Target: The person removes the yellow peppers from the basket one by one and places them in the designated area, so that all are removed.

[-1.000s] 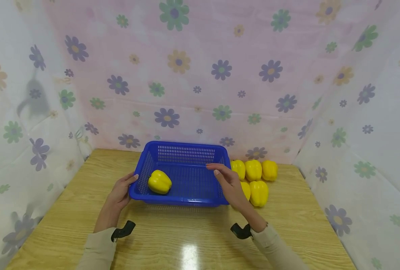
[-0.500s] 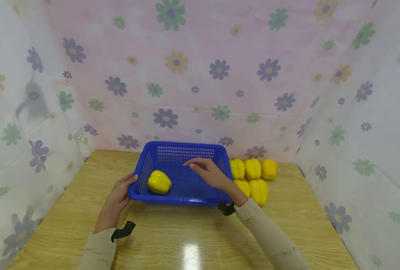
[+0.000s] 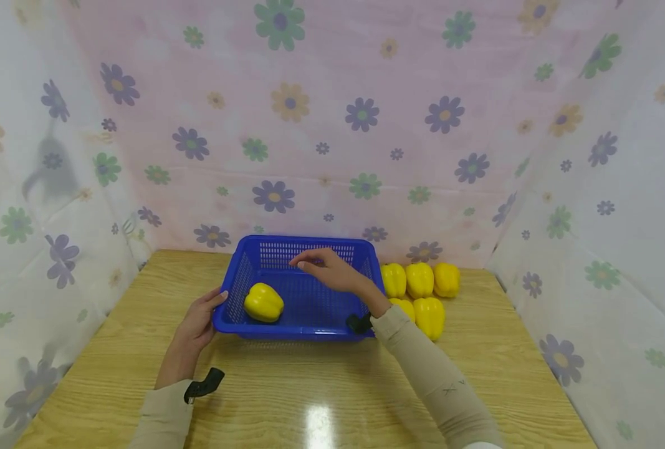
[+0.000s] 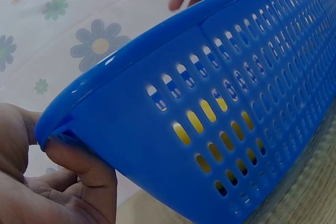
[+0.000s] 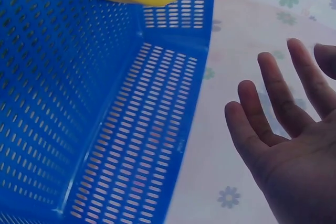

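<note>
A blue plastic basket (image 3: 287, 332) with slotted walls stands on the table. One yellow bell pepper (image 3: 263, 303) lies inside it near the left end. My left hand (image 3: 200, 318) grips the basket's left rim, fingers curled under the edge in the left wrist view. Above the basket's interior hovers my right hand (image 3: 332, 272), holding nothing. Its fingers (image 5: 278, 93) look spread and fairly straight in the right wrist view, apart from the basket wall.
Several more yellow bell peppers (image 3: 429, 317) sit in two rows just right of the basket, one partly hidden by the right sleeve (image 3: 422, 368). Flower-patterned cloth (image 3: 332, 125) encloses the wooden table (image 3: 265, 399) at the back and both sides.
My right hand has moved left and farther away, from the basket's right rim to over its middle. The left hand, the basket and the peppers stay in place.
</note>
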Demonstrator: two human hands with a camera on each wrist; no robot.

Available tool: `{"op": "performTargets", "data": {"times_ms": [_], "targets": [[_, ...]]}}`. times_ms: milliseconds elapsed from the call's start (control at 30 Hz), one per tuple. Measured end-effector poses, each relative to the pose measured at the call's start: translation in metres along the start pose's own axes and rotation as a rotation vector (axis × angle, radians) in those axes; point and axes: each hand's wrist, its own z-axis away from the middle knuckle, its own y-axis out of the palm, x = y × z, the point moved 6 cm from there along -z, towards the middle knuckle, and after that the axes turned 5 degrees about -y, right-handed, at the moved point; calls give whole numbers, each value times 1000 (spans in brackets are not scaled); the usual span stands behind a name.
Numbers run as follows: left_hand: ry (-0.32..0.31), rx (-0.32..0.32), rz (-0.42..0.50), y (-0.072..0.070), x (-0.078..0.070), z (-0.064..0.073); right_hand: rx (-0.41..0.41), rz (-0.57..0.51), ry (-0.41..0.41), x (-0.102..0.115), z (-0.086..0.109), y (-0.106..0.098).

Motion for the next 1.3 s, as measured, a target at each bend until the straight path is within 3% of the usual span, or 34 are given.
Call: {"op": "performTargets", "data": {"times_ms": [233, 433, 633, 800, 1100, 1300], "targets": [[11, -1, -11, -1, 0, -1, 82, -18, 78, -21, -9, 10], [11, 5, -9, -1, 0, -1, 99, -29, 109, -35, -16, 13], [13, 3, -21, -1, -1, -1, 78, -171, 183, -60, -21, 18], [4, 9, -32, -1, -1, -1, 155, -250, 274, -77, -19, 29], [18, 14, -30, 0, 0, -1, 207, -161, 346, -84, -17, 35], [18, 9, -22, -1, -1, -1, 298, -63, 343, -82, -24, 46]]}}
